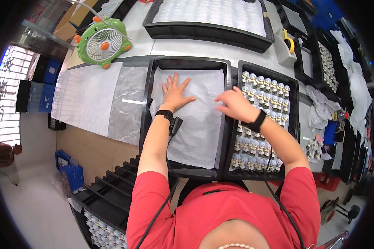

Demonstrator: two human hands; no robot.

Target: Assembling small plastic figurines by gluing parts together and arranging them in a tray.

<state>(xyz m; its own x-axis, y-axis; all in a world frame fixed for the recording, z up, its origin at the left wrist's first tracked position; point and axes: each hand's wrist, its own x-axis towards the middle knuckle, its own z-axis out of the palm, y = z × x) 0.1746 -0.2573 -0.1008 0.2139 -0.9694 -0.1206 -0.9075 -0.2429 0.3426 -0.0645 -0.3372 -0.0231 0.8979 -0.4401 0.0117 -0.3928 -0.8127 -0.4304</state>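
left hand (175, 94): open, fingers spread, palm flat on the white paper sheet (195, 124) at frame centre.
right hand (233, 104): loosely curled, pressing the sheet's right edge; holds nothing.
sheet: lies under both hands, long axis running away from the person.
black tray (147, 103): holds only the sheet.
right tray (294, 120): rows of small capped vials (265, 87), just beside the right hand.
worktop (141, 45): green fan (103, 42) upper left.

A pale desk (143, 39) fills the upper frame. At its centre lies a black tray (145, 112) lined with white paper (199, 128); just right, a second black tray (296, 103) of small figurines. Left lie white sheets (87, 97). Upper left stands a green fan (102, 42); top centre, another tray (207, 30).
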